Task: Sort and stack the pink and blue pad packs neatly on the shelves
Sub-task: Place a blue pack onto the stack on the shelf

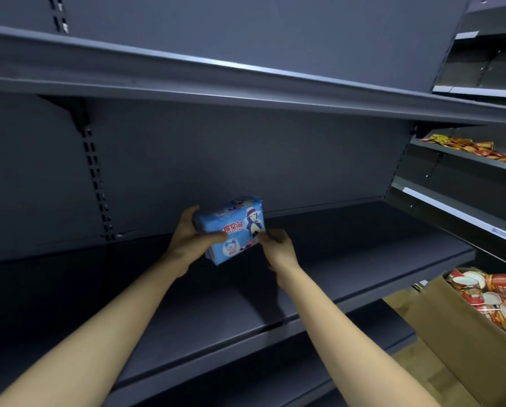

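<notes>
Now we see both hands out in front of us over the dark shelf (348, 259), and between them the blue pack (231, 230); it sits tilted, its printed face turned up towards us, near the back panel (245, 157) and about midway along the shelf; whether its lower edge touches the shelf we cannot tell, since hands and shadow hide it. The left hand (190, 239) grips the pack's left end, thumb laid across the front face and fingers curled round behind; the right hand (278, 248) pinches the pack's lower right corner, fingers bent onto it. At the pack's top edge a second band of print shows, and we cannot tell whether that is a fold of the same pack or another behind it. Both forearms are bare and reach up from the bottom of the view.

Above runs the upper shelf (245, 83), the same dark metal; at the left a slotted upright (96, 183) climbs the panel. To the right stands another rack, with orange and red sachets (474, 149) on one of its shelves; below it, at the lower right, a brown box (451, 333) stands open, filled with red and white cups (498, 301) lying in a jumble.
</notes>
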Available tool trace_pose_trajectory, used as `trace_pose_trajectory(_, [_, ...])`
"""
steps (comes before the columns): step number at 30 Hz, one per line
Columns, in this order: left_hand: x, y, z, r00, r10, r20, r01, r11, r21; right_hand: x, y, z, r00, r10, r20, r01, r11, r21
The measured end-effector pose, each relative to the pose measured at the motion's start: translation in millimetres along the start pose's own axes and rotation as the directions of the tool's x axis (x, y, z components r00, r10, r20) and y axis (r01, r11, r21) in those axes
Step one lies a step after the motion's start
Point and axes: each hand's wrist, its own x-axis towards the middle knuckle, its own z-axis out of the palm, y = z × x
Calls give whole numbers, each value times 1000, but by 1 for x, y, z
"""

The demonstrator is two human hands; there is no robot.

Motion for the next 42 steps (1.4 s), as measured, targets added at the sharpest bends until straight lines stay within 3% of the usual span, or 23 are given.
trace_pose_trajectory(12, [-63,15,-130,997,60,47,-65,992,112,-97,-35,85,927,-344,151,372,897,-238])
trace_pose_trajectory(22, [-100,15,-196,991,89,97,-103,984,148,-149,-50,133,865,-367,341,471,828,-305])
trace_pose_trajectory(29, [-117,10,-222,994,95,-62,-96,995,-18,-158,-64,155,812,-405,420,557,754,-350])
trace_pose_trajectory(35, [-139,7,-229,986,79,-147,-72,996,56,-165,-67,170,713,-383,587,680,582,-445])
trace_pose_trajectory(42, [-185,3,-253,956,75,-283,-44,992,115,-187,-70,201,605,-398,689,760,547,-351])
